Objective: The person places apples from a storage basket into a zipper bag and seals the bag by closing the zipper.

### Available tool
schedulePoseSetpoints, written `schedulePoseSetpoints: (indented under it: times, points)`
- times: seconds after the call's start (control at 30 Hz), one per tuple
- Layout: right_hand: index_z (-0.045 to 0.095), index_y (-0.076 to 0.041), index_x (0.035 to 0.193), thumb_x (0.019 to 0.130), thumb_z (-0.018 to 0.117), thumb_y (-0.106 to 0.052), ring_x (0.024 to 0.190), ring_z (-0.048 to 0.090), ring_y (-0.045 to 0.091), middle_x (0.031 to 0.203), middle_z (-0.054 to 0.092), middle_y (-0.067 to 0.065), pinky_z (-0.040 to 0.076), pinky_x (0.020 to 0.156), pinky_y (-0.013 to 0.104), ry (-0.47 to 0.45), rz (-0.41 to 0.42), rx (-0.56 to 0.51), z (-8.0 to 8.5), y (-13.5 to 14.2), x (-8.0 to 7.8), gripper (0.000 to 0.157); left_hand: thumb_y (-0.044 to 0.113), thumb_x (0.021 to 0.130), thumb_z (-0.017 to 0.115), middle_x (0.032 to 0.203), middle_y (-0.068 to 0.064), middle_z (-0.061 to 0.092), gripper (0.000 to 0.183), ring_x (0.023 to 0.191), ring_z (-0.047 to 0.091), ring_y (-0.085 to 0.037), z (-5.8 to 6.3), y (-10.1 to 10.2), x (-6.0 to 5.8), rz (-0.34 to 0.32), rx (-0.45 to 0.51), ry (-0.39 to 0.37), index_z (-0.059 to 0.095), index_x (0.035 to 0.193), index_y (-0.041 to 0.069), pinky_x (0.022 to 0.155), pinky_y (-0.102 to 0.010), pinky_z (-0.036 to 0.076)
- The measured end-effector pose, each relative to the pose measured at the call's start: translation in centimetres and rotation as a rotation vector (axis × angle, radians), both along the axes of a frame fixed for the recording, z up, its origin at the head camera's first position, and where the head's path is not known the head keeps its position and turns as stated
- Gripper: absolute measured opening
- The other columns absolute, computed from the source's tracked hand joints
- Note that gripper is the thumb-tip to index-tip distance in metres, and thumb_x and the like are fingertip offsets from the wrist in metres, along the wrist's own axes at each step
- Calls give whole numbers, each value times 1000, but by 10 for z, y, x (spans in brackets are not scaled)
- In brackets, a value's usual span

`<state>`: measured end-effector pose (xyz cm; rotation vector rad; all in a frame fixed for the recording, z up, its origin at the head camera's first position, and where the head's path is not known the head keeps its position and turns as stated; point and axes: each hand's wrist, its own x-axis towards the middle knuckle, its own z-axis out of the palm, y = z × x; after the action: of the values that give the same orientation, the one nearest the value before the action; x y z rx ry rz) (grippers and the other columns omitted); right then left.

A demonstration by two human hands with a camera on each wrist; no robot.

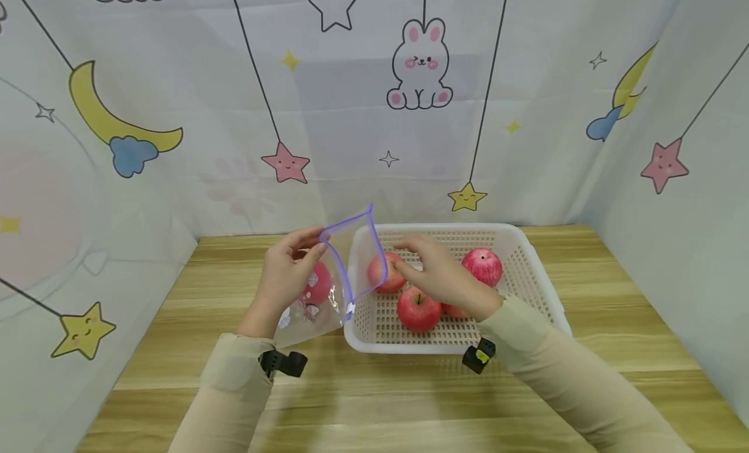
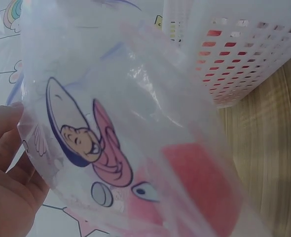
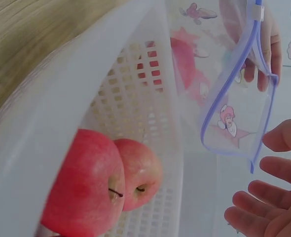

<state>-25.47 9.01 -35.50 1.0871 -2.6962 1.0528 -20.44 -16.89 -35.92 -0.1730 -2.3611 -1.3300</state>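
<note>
My left hand [image 1: 287, 266] pinches the rim of a clear zip bag [image 1: 310, 316] between thumb and fingers. The bag's purple-edged mouth gapes toward the basket, and cartoon prints cover its film. Through the plastic shows a red apple [image 1: 318, 283], blurred in the left wrist view. My right hand [image 1: 435, 271] hovers over the white basket [image 1: 541, 290] with fingers spread and loosely bent, holding nothing. Beneath it in the basket lie several apples, among them a paler one [image 1: 386, 272], a red one [image 3: 84, 182] and a striped one [image 1: 482, 266]. One apple is partly hidden by my right hand.
Basket and bag are side by side on a wooden table [image 1: 380, 401], the basket to the right. A white curtain [image 1: 351, 115] with cartoon prints hangs behind and at both sides. The basket's raised rim [image 1: 433, 349] stands between the apples and the table's front.
</note>
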Motion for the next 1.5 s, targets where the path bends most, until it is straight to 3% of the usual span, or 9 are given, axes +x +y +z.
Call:
schedulePoseSetpoints:
  times: [0.3, 0.53, 0.87, 1.07, 1.3, 1.37, 1.5]
  points:
    - [56, -5, 127, 93, 59, -22, 119, 54, 33, 132, 56, 11, 44, 100, 46, -28, -44, 53, -4, 17, -2, 39, 11, 93, 60, 109, -14, 67, 29, 95, 59, -18, 1, 0, -3, -5, 6, 22, 61, 120, 3, 77, -15, 46]
    - [55, -3, 128, 92, 59, -21, 117, 55, 33, 132, 55, 14, 45, 98, 47, -68, -55, 112, -10, 25, -4, 41, 13, 94, 58, 111, -15, 65, 30, 98, 60, -24, 3, 1, -3, 8, 3, 4, 59, 123, 3, 79, -15, 46]
    - [52, -5, 132, 88, 66, -25, 121, 51, 30, 133, 54, 13, 41, 102, 49, -173, -41, 271, -22, 34, -4, 50, 11, 94, 58, 112, -15, 65, 34, 100, 61, -25, 3, 4, -7, 54, 15, 38, 57, 126, 2, 79, -10, 44]
    - [52, -5, 132, 84, 70, -24, 103, 53, 22, 132, 56, 11, 43, 100, 43, -183, -19, 318, -27, 35, -4, 54, 11, 94, 58, 110, -15, 66, 30, 96, 62, -25, 4, 6, -7, 57, 11, 41, 61, 122, 2, 78, -11, 45]
    - [52, -7, 132, 82, 72, -26, 107, 52, 23, 134, 54, 9, 43, 100, 43, -196, -30, 340, -28, 35, -5, 57, 8, 94, 57, 111, -16, 67, 26, 97, 62, -26, 4, 6, -8, 48, 26, 58, 62, 118, 1, 77, -9, 46]
    - [51, -7, 133, 82, 73, -27, 106, 51, 24, 135, 54, 9, 43, 99, 43, -206, -35, 342, -27, 36, -5, 59, 7, 94, 55, 110, -17, 66, 25, 97, 62, -26, 4, 6, -8, 46, 21, 62, 61, 118, 1, 77, -10, 45]
    - [52, -7, 132, 81, 74, -28, 118, 50, 25, 136, 53, 10, 40, 104, 46, -207, -44, 360, -27, 37, -4, 60, 5, 95, 53, 107, -18, 61, 24, 97, 59, -28, 3, 5, -10, 39, 9, 60, 59, 118, 1, 77, -17, 44]
